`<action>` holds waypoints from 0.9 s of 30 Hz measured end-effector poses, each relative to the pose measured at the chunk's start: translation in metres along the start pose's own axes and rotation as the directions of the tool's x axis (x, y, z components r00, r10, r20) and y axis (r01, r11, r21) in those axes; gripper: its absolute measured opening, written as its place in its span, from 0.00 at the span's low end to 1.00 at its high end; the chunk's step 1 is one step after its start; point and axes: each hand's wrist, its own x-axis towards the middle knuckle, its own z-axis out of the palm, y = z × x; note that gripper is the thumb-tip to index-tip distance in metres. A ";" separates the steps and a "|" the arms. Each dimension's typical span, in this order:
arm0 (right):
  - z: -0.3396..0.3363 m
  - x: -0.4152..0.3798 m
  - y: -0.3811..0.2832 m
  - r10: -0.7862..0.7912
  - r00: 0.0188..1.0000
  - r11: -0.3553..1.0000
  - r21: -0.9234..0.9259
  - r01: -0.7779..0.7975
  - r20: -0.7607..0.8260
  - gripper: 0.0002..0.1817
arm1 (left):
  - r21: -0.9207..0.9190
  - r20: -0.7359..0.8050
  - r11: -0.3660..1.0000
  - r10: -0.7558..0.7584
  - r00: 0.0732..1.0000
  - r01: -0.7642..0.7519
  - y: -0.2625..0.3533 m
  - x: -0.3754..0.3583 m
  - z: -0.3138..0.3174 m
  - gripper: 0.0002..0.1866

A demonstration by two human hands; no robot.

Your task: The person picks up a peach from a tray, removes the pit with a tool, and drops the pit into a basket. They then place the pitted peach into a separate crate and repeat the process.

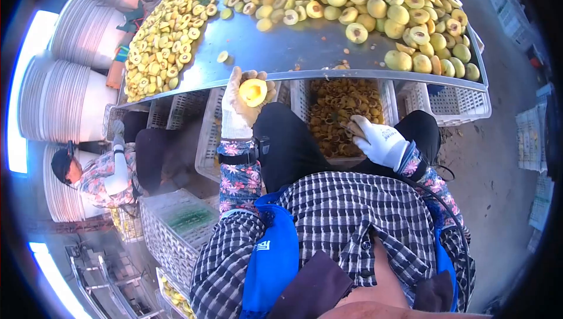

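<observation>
Head view: person seated at a metal bench, looking down over own lap, checked shirt w/ blue apron strap. Left hand, gloved, raised at the bench's near edge, fingers curled round a halved yellow fruit, cut face toward the camera, pit hollow showing. Right hand, white glove, lower down by the right knee, over the white crate of pits that sits under the bench edge between the knees; fingers half closed, pointing into the crate; can't tell if anything is pinched in them.

On the bench: heap of whole and halved fruit far right, touching one another; spread of halves laid cut side up far left; one loose half alone on bare metal between them, near the left hand. Empty-looking white crates under the bench's right end.

Left of frame: a co-worker in floral sleeves, crouched low beside stacked round trays. More white crates by the wearer's left side.
</observation>
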 end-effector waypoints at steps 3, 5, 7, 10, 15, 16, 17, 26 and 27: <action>-0.013 0.007 -0.021 0.060 0.998 0.998 0.022 -0.060 0.030 0.22 | -0.013 0.061 1.000 -0.013 0.998 0.013 -0.009 0.000 0.011 0.19; -0.011 0.013 -0.024 -0.066 0.997 0.978 0.195 0.071 -0.030 0.20 | -0.034 0.067 0.999 -0.011 0.998 0.013 -0.027 0.004 0.023 0.20; -0.016 0.022 -0.034 -0.234 0.967 0.932 0.260 0.252 -0.097 0.18 | 0.026 0.102 1.000 -0.017 0.995 0.014 -0.046 -0.005 0.048 0.21; -0.021 0.036 -0.052 0.116 0.980 0.719 0.667 -0.195 0.162 0.19 | 0.106 0.172 0.994 -0.008 0.985 -0.011 -0.072 -0.012 0.074 0.23; -0.009 0.035 -0.043 0.034 0.994 0.529 0.841 -0.108 0.106 0.19 | 0.073 0.140 0.997 -0.002 0.990 -0.009 -0.090 -0.023 0.104 0.26; -0.010 0.032 -0.043 0.025 0.981 0.354 0.916 -0.190 0.194 0.19 | 0.063 0.155 0.998 -0.007 0.988 -0.002 -0.092 -0.023 0.105 0.26; -0.005 0.030 -0.040 -0.013 0.981 0.251 0.950 -0.186 0.196 0.19 | 0.132 0.184 0.991 -0.013 0.983 -0.012 -0.094 -0.024 0.106 0.26; -0.017 0.007 -0.023 -0.140 0.924 0.176 0.927 -0.331 0.356 0.19 | 0.037 0.267 0.992 -0.125 0.955 0.120 -0.098 -0.016 0.103 0.27; -0.023 0.001 -0.022 -0.152 0.899 0.226 0.900 -0.374 0.411 0.19 | 0.014 0.251 0.997 -0.079 0.965 0.078 -0.096 -0.014 0.102 0.27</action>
